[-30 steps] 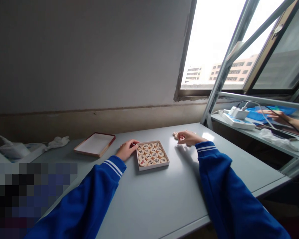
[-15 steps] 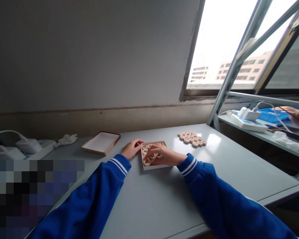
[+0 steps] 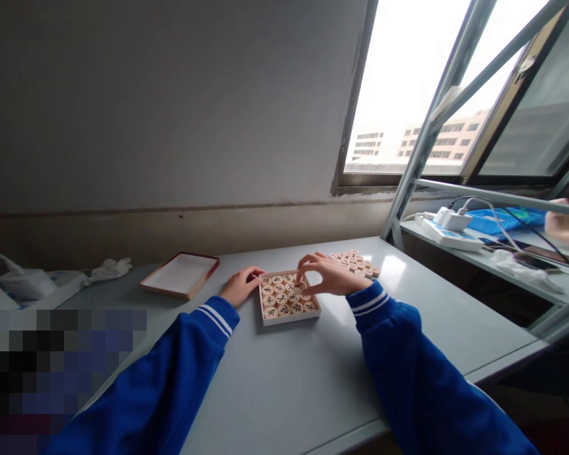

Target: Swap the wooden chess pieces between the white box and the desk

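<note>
A shallow square box (image 3: 291, 318) lies on the grey table (image 3: 284, 379), filled with several round wooden chess pieces (image 3: 284, 297) that carry black or red characters. My left hand (image 3: 239, 285) grips the box's left edge with curled fingers. My right hand (image 3: 327, 275) hovers over the box's far right corner, thumb and fingers pinched on a piece there. A loose pile of more pieces (image 3: 355, 260) lies just right of that hand. Blue sleeves with white stripes cover both my arms.
The box's red-edged lid (image 3: 180, 275) lies upturned at the left. A white glove (image 3: 107, 270) and white items sit far left. On a shelf at the right are a power strip (image 3: 448, 230), a blue tray (image 3: 502, 220) and another person's hand (image 3: 566, 224).
My right hand went from the loose pile to the box, pressed down on the pieces, and now is raised over the box's far right corner. My left hand stayed on the box.
</note>
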Demonstrator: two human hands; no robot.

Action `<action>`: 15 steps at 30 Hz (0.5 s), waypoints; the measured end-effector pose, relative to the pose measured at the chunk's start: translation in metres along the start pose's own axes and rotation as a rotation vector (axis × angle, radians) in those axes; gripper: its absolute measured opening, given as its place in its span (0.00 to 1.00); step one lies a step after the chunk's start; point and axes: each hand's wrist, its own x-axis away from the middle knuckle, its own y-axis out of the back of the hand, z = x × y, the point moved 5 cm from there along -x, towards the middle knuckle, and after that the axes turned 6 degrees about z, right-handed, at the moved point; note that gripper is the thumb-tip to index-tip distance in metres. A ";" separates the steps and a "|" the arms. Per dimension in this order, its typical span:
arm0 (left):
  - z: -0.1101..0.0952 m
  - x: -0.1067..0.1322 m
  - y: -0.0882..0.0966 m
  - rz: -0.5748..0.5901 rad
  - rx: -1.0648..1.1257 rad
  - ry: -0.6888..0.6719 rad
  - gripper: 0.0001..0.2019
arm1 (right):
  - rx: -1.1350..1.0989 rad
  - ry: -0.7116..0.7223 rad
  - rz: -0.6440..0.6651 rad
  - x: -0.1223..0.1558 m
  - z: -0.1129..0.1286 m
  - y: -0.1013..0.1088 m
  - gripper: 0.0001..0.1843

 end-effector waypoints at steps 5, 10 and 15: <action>0.002 -0.001 -0.001 0.002 -0.007 0.012 0.14 | 0.159 -0.453 0.030 0.043 -0.074 0.021 0.15; 0.002 0.000 0.000 -0.013 -0.018 0.010 0.14 | 0.225 -0.580 0.007 0.052 -0.093 0.019 0.20; 0.002 0.000 -0.001 -0.007 -0.017 0.008 0.14 | 0.149 -0.303 0.007 0.036 -0.065 0.018 0.15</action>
